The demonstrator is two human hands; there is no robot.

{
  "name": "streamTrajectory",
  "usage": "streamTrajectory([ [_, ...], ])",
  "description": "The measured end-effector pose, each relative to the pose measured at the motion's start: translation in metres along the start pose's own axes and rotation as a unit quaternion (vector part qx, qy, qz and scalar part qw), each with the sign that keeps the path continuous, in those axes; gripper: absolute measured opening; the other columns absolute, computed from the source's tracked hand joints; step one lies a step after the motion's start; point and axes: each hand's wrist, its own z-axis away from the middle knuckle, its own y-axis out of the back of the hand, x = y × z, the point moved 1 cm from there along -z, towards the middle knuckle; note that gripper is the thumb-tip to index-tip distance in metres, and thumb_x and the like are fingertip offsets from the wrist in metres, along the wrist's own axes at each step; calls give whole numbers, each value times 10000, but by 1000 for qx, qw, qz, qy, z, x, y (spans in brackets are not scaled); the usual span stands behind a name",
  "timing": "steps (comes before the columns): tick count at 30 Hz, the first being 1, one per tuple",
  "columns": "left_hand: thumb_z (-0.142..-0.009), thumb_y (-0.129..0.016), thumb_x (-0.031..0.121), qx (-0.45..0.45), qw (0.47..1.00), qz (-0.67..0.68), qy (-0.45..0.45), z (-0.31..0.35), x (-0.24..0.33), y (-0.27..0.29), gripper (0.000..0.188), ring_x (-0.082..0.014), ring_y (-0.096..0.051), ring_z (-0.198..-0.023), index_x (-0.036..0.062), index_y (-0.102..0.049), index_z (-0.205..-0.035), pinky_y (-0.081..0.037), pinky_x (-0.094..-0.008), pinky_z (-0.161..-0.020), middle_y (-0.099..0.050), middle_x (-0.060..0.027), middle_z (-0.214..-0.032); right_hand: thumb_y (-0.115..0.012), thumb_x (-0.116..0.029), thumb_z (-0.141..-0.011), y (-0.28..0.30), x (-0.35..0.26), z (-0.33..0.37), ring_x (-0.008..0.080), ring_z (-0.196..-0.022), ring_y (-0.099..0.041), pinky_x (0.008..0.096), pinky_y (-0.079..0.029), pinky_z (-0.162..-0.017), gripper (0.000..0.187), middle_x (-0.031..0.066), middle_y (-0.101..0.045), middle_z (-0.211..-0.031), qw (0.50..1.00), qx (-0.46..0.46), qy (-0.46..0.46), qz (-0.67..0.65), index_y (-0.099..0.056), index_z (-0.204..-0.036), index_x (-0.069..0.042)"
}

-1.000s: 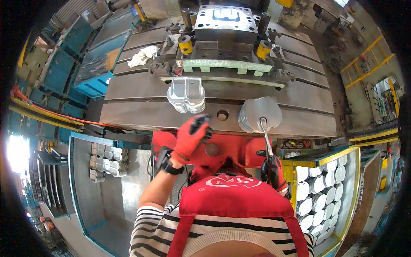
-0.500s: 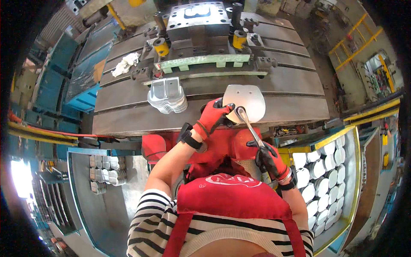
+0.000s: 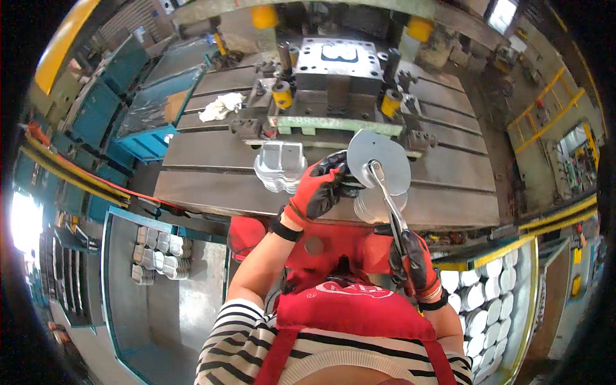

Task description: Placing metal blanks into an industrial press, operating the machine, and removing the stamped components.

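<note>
A flat grey metal plate (image 3: 391, 154) with rounded corners is raised and tilted above a small stack of pale plates (image 3: 369, 210) on the press table. At its left edge is my left hand (image 3: 323, 187), in a red and black glove, fingers curled at the rim. My right hand (image 3: 414, 260), gloved alike, grips the handle of a long silver tool (image 3: 390, 202). The tool's round head lies against the plate's face. Left of the plate, formed twin-compartment metal trays (image 3: 280, 167) stand stacked. Part of the right fingers is hidden behind the handle.
A die block (image 3: 339, 80) on a green-edged base, with yellow-collared posts, stands at the table's far side. A white rag (image 3: 221, 107) lies left of it. A bin (image 3: 109, 269) with formed trays is at lower left; another bin (image 3: 534, 282) of round-cornered plates at lower right.
The plate has been lifted and tilted, revealing the stack under it. Both hands and the tool have moved with it. The whole view has shifted, with the die now lower in the picture.
</note>
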Motion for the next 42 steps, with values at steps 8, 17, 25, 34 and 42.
streamTrajectory([
  [8, -889, -451, 150, 108, 989, -99, -22, 25, 34, -12, 368, -263, -587, -935, 7, -409, -1225, -521, -344, -714, -565, -155, -1049, -449, -411, -876, -17, -59, -65, 71, -414, -376, 200, -309, -375, 368, -8, -416, -577, 996, -20, 51, 64, -509, -942, -54],
  [17, -860, -341, 555, 194, 967, -165, -10, 49, 65, 21, 635, -206, -628, -768, 59, -382, -1255, -518, -279, -599, -615, -128, -931, -485, -344, -874, -42, -98, -103, 49, -364, -378, 184, -302, -341, 344, -7, -445, -523, 983, -128, -13, 130, -520, -999, -25],
  [25, -648, -741, 140, -11, 605, -753, -260, 41, 81, 47, 688, -208, -459, -1110, 21, -399, -1233, -332, -324, -964, -512, -104, -1167, -524, -253, -855, -41, -63, -61, 36, -439, -407, 176, -301, -385, 344, -21, -485, -583, 957, -191, -155, 152, -515, -1104, -15],
  [34, -748, -653, 253, 25, 997, -51, 60, 60, 55, 57, 526, -204, -529, -1006, 33, -470, -1190, -393, -348, -908, -548, -77, -1120, -532, -198, -852, -33, -49, -47, 32, -468, -415, 185, -327, -404, 363, -30, -486, -625, 951, -246, -143, 120, -485, -1167, -24],
  [42, -739, -565, 66, 58, 720, -656, -218, 72, 56, 27, 273, -209, -582, -883, 32, -608, -1006, -454, -306, -791, -607, -111, -969, -500, -257, -871, -40, -25, -36, 47, -459, -389, 193, -298, -410, 332, -27, -446, -552, 960, -175, -175, 132, -537, -1091, -11],
])
